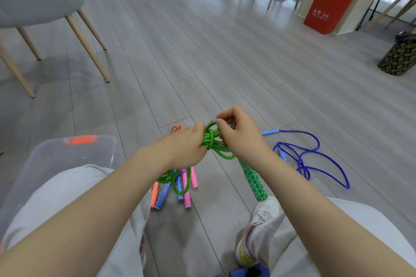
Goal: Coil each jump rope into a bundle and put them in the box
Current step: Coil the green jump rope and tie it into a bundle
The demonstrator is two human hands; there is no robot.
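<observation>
Binding the green jump rope [212,139] at mid-air between the knees, both hands clamp on it: the left hand [182,146] grips the gathered loops so they cannot spring apart, while the right hand [240,135] pinches the wrapping strand at the knot. One green handle [253,181] hangs below. Other handles [173,189] lie on the floor beneath, a blue rope [308,159] sprawls uncoiled to the right, and the clear box [56,157] waits at the left.

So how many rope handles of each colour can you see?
blue handles: 4
pink handles: 2
orange handle: 1
green handle: 1
Total: 8
</observation>
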